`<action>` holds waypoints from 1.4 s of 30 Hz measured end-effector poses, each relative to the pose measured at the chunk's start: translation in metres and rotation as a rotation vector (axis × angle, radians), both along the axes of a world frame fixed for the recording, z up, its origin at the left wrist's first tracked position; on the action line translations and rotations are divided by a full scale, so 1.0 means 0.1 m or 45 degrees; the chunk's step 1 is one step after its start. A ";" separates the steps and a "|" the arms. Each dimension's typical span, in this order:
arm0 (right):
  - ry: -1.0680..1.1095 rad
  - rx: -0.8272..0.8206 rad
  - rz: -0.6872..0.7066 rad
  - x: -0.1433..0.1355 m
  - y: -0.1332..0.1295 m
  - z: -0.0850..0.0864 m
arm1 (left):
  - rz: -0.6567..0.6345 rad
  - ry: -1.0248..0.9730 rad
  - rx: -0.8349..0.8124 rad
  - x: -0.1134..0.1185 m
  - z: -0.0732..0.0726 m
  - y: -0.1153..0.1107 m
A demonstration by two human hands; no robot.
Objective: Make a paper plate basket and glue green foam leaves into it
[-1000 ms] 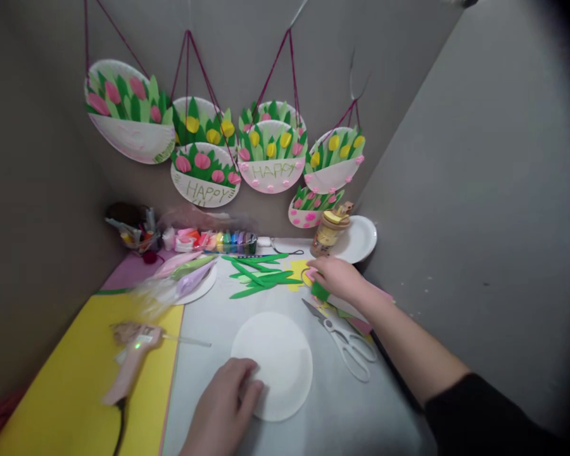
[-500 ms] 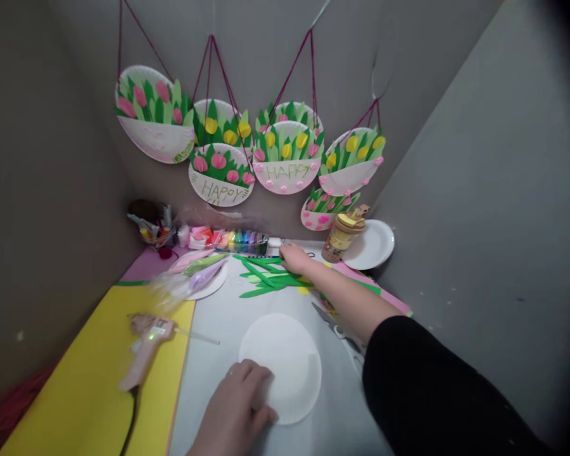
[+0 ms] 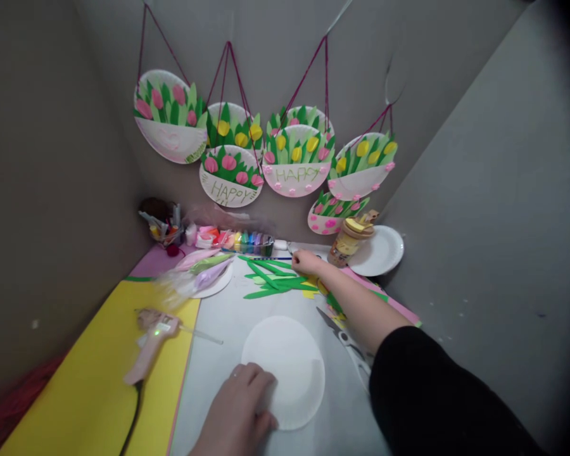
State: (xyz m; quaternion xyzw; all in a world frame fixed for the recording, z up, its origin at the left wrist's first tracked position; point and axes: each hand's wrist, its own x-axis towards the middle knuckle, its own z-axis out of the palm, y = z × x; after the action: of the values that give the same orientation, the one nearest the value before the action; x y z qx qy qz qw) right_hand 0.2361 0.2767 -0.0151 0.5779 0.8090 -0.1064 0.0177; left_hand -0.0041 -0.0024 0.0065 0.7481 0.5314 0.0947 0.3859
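Observation:
At the plate's left rim, my left hand rests with curled fingers on top and the thumb by the lower edge. The white paper plate lies flat before me. My right hand reaches to the back of the table, its fingers closed at the end of a slim dark blue patterned stick, pencil-like. Just below that hand lie green paper leaves in a loose heap, with yellow paper pieces beside them. Scissors lie under and beside my right forearm.
On the left, a pink glue gun with a lit green light lies on yellow paper. Piping bags lie on another plate. Behind stand a cup and a pen holder. Paper-plate flower baskets hang on the wall.
The whole view has shifted a little, so things appear slightly further right. Both hands keep about the same places: left at the plate's rim, right at the back by the stick.

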 end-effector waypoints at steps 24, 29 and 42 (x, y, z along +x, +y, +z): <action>0.083 -0.216 0.482 -0.75 -0.18 0.09 | 0.000 -0.025 0.043 0.01 0.06 -0.01; -0.058 -0.342 0.544 -0.61 -0.24 0.29 | 0.006 -0.017 0.038 0.01 0.09 -0.01; -0.204 -0.258 0.377 -0.70 -0.49 0.17 | -0.006 0.001 0.059 0.02 0.09 -0.03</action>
State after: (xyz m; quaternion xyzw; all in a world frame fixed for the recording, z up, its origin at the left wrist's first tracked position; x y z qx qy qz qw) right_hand 0.1661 0.2282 0.0016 0.4544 0.8663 -0.1371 0.1558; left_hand -0.0025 -0.0057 0.0154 0.7582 0.5273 0.1057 0.3687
